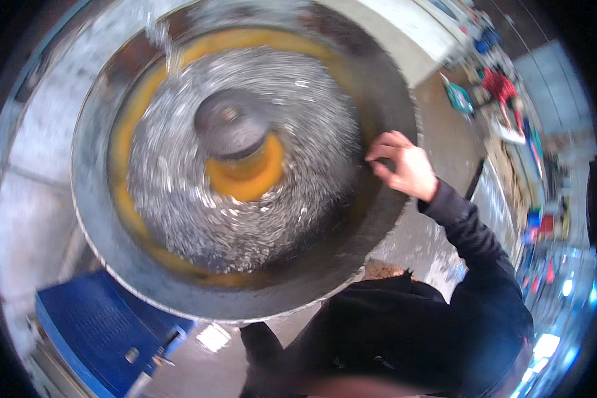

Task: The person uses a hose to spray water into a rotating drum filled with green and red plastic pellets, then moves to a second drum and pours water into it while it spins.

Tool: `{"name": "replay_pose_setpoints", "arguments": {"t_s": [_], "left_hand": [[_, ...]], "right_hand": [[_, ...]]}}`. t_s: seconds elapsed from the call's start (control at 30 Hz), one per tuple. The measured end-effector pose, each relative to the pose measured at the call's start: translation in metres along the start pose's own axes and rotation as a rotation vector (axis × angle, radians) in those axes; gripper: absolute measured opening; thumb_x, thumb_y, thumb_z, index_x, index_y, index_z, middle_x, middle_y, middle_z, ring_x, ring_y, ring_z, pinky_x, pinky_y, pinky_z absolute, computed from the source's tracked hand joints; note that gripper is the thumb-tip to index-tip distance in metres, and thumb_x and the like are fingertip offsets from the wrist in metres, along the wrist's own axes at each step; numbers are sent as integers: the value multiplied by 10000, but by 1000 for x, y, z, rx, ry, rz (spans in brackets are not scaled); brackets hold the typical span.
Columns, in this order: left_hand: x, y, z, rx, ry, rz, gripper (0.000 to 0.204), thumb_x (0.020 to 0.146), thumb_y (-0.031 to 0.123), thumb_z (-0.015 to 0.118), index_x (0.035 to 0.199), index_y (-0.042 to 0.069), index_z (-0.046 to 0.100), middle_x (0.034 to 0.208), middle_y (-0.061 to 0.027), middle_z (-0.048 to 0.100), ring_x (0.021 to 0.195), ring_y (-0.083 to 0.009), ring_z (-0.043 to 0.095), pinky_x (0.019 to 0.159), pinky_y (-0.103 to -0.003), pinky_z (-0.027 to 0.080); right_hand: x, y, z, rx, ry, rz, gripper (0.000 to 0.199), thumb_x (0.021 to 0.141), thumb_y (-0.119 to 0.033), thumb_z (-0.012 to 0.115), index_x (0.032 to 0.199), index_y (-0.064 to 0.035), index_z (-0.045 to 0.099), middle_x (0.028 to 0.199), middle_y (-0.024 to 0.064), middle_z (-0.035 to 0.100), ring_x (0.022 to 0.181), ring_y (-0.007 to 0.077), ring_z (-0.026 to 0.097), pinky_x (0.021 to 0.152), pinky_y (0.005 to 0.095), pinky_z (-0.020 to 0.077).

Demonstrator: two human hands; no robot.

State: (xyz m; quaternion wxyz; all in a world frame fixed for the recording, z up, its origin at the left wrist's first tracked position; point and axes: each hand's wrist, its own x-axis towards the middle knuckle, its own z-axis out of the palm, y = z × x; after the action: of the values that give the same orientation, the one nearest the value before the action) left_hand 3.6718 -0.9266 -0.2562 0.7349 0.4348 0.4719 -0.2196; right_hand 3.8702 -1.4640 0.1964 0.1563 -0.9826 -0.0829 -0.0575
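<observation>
The person's dark jacket fills the lower edge. From it the right sleeve runs up to the right hand, which hangs over the right side of a big round metal tub. Its fingers are curled in close, pinched nearly together; whether they hold any small piece cannot be told. The left hand is out of view. Inside the tub, a blurred mass of small silvery metal pieces rings an orange lining and a grey centre cap. A blue crate sits below left on the pale concrete floor; cluttered shelves stand far right.
</observation>
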Motion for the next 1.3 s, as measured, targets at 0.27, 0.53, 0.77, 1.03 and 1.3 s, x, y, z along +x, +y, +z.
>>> {"name": "replay_pose_setpoints", "arguments": {"t_s": [0.27, 0.53, 0.77, 1.03, 1.3], "left_hand": [[-96, 160, 27, -155, -176, 315, 634, 897, 523, 369, 1363, 94, 347, 1420, -106, 341, 1291, -276, 329, 1069, -443, 206], [-275, 296, 191, 57, -112, 929, 799, 871, 668, 285, 1340, 26, 368, 1393, -156, 356, 1262, -306, 341, 1053, -449, 245], [-281, 284, 238, 181, 119, 928, 621, 928, 454, 442, 1283, -55, 429, 1246, -141, 507, 1123, -224, 474, 962, -331, 358], [-268, 254, 251, 589, 522, 1301, 782, 747, 85, 636, 1400, 13, 210, 1336, -173, 411, 1203, -284, 429, 1016, -355, 322], [-273, 252, 254, 637, 803, 1116, 744, 667, 34, 469, 1390, 86, 302, 1225, -229, 527, 1123, -359, 522, 968, -359, 387]], "right_hand": [[-8, 4, 9, -62, 100, 25, 144, 683, -194, 615, 762, -74, 628, 871, 80, 528, 875, 260, 537, 713, 373, 503], [-10, 21, 12, 19, 64, 91, 131, 691, -178, 587, 746, -65, 625, 872, 90, 555, 906, 259, 556, 705, 386, 509], [-9, 27, 3, 78, 40, 21, 87, 725, -157, 616, 779, -95, 647, 887, 59, 562, 924, 257, 546, 732, 378, 488], [-8, 22, -5, 64, -29, -45, 118, 741, -162, 592, 784, -74, 658, 923, 94, 580, 931, 292, 551, 729, 406, 504], [16, 60, -13, 333, 142, -346, 242, 786, -149, 625, 1011, -62, 618, 1003, 145, 580, 968, 350, 530, 854, 412, 424]]}}
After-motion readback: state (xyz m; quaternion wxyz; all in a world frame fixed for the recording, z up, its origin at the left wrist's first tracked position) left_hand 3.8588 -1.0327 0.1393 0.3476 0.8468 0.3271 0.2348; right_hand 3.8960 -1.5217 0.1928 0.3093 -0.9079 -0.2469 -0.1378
